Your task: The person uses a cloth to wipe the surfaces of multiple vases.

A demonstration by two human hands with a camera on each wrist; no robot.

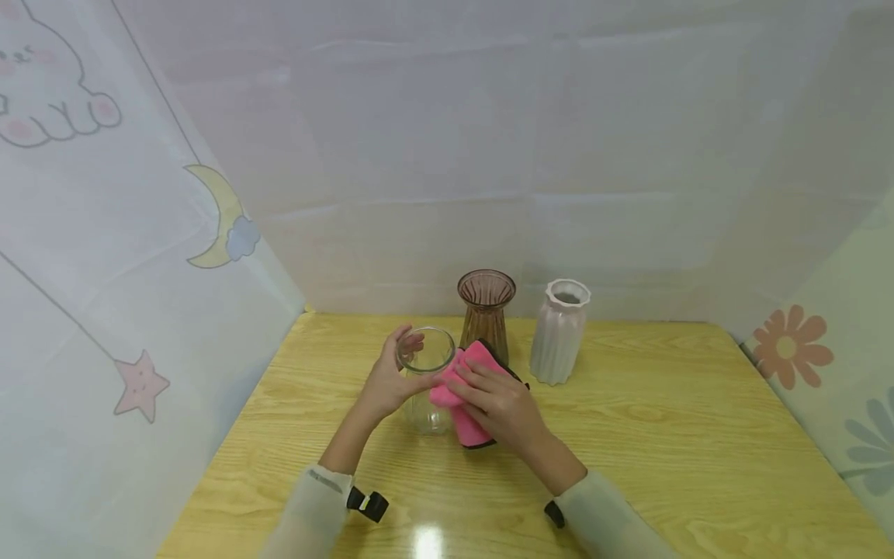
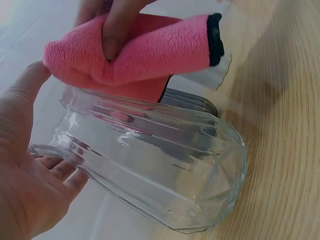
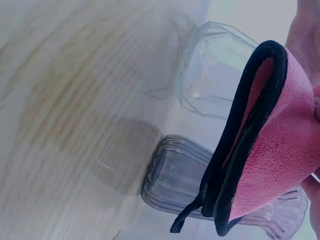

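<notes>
A clear glass vase [image 1: 427,419] with a round rim and faceted sides is upright over the near middle of the table. My left hand [image 1: 391,380] grips its neck, thumb on the near side and fingers round the far side. Bunched in my right hand [image 1: 504,410] is a pink cloth [image 1: 472,429] with black edging, held at the right side of the vase's upper part. In the left wrist view, the cloth [image 2: 155,52] lies along the ribbed glass [image 2: 155,160] by the neck. A black loop hangs from the cloth [image 3: 280,145] in the right wrist view.
Behind the cloth stands a purplish-brown ribbed glass vase [image 1: 486,310] with a flared rim. A white fluted vase [image 1: 559,338] is to its right. The wooden table [image 1: 670,435] meets pale printed sheets [image 1: 447,155] at the back and sides.
</notes>
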